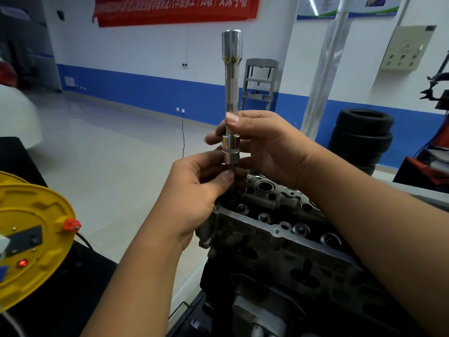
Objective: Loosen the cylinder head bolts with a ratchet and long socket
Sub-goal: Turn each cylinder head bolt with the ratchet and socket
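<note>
A long chrome extension bar (231, 88) stands upright in the air above the far end of the cylinder head (279, 229). A short socket (231, 150) is fitted on its lower end. My right hand (264, 144) grips the bar's shaft just above the socket, thumb on the near side. My left hand (196, 190) pinches something small and dark just under the socket; what it is cannot be made out. No ratchet is in view. The head's top face shows several round bores and bolt recesses.
A yellow cable reel (31, 242) with a red lamp sits on the dark bench at the left. A stack of tyres (362, 137) stands on the floor behind, and a metal column (325, 69) rises beside it. Open grey floor lies to the left.
</note>
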Motion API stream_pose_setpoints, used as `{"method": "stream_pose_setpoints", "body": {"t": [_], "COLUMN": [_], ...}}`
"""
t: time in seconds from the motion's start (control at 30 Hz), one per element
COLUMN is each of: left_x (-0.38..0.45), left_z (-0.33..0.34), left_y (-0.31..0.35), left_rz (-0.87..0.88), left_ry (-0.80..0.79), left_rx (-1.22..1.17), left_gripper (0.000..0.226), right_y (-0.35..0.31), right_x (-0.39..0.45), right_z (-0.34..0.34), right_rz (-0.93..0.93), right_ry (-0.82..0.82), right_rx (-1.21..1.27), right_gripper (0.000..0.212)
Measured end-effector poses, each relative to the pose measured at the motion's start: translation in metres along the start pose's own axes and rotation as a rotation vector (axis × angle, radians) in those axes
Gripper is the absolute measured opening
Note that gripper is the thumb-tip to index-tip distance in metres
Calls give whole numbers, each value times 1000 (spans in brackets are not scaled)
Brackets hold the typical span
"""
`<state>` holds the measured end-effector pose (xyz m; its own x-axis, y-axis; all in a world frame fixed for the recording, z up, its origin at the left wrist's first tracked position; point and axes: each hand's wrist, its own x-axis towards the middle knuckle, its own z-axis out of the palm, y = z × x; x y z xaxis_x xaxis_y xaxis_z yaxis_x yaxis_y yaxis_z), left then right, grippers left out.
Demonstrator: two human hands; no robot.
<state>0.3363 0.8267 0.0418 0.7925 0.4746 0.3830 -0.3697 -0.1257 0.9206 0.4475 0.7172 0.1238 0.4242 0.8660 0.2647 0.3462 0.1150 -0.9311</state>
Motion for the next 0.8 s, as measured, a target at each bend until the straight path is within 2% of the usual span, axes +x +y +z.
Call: {"method": "stream_pose_setpoints", "body": {"t": [0.17,0.27,0.33,0.53,0.63,0.7,0.8], "left_x": [0,0,0,-3,-3,-3,-3], "left_z": [5,4,4,10,9,8,9], "left_y": [0,2,2,1,4,6,5], "left_rz": [54,53,41,96,83,53,54], "left_ry": [146,61,21,223,132,52,105], "left_rx": [81,112,100,142,150,153,147], "left_gripper": [26,19,25,24,17,24,27], "right_y": [0,0,0,0,0,0,1], "right_x": [0,0,0,1,0,0,0], "right_z": [-1,-1,-1,0,-1,-2,-2], "right_rz": [-4,-1,3,-2,-3,-2,-6], "right_ry": [-15,-6,-1,-14,-8,5,0], "right_rx": [2,6,11,-3,-7,-5,3], "right_gripper": [23,25,25,19,18,20,19]}}
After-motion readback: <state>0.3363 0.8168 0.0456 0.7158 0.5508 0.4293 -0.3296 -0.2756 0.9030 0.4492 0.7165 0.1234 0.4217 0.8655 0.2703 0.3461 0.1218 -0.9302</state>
